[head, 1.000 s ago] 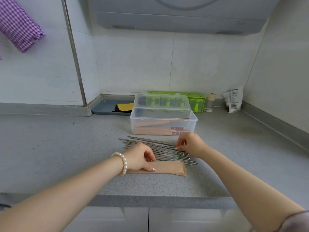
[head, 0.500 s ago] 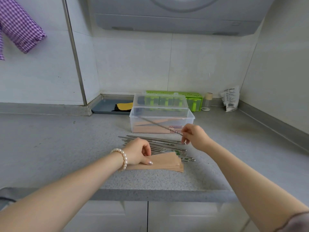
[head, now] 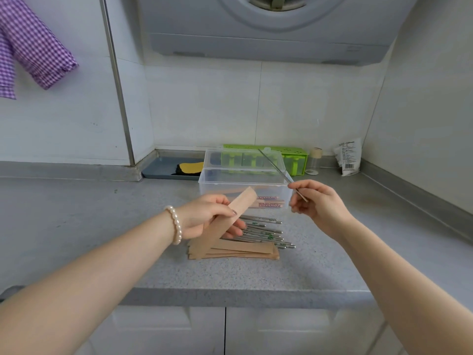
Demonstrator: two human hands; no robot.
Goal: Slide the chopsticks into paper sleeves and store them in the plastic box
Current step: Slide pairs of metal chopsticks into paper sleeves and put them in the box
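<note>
At twelve o'clock on the grey surface (head: 76, 226) stands the plastic box (head: 245, 187); before it the left hand (head: 204, 219) pinches a light, floppy paper sleeve (head: 231, 213) mid-length. At two o'clock the right hand (head: 317, 201) fingers grip a stiff, probably slippery metal chopstick (head: 277, 171) near its lower end.

Two hands: the left hand (head: 204, 219) holds one paper sleeve (head: 225, 224), the right hand (head: 317, 203) one chopstick (head: 275, 166). One plastic box (head: 245, 187). Perhaps four sleeves (head: 235, 252) stacked; loose chopsticks (head: 263, 231) too overlapped to count.
</note>
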